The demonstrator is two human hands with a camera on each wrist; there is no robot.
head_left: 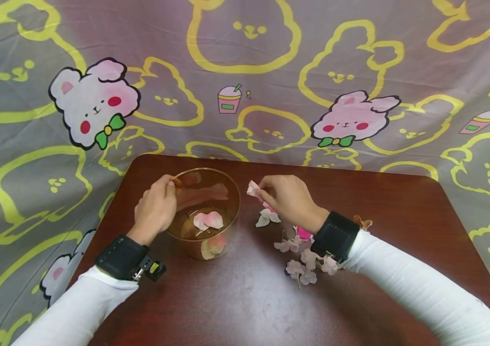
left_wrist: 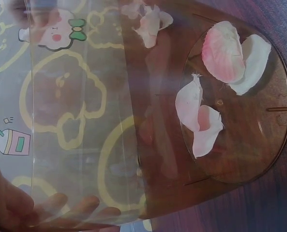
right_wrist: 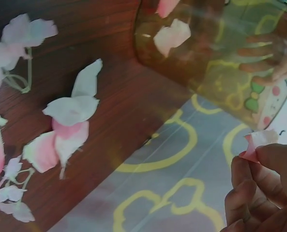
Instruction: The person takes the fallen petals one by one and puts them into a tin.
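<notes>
A see-through amber bin [head_left: 193, 249] stands on the table. My left hand [head_left: 154, 206] grips its left rim, with the fingers [left_wrist: 78, 210] showing through the clear wall in the left wrist view. Pink and white petals [left_wrist: 224, 53] lie on the bin's bottom, and more petals [left_wrist: 200, 116] rest beside them. To the right of the bin, my right hand [head_left: 293, 198] pinches a pale pink petal [head_left: 252, 189] between thumb and fingertips, above the table. Below that hand, a small cluster of white and pink petals [right_wrist: 70, 113] lies on the wood.
Sprigs of pale pink blossom [head_left: 307, 269] lie near my right wrist, along with a bright pink flower [head_left: 303, 234] partly hidden by the arm. A brown-orange piece [head_left: 362, 222] lies behind the right wristband. Patterned cloth [head_left: 271, 86] hangs around the dark wooden table [head_left: 405, 206].
</notes>
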